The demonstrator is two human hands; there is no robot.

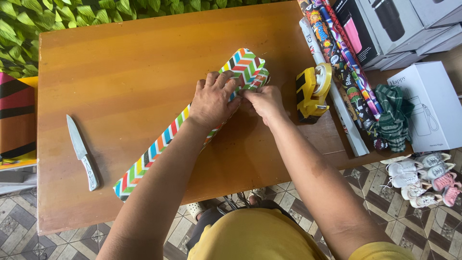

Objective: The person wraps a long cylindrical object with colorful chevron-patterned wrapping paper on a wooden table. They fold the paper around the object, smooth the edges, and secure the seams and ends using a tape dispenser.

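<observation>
Both hands, left hand [211,101] flat on the chevron-wrapped box [243,67] and right hand [263,100] pinching its paper fold, could let the fold spring open if pressure eases.

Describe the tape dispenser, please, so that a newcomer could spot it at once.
Start at the wooden table and move right of the chevron-wrapped parcel under both hands. The tape dispenser sits just left of the rolls of wrapping paper. It alone is blocky yellow and black, with a tape roll on top.
</observation>
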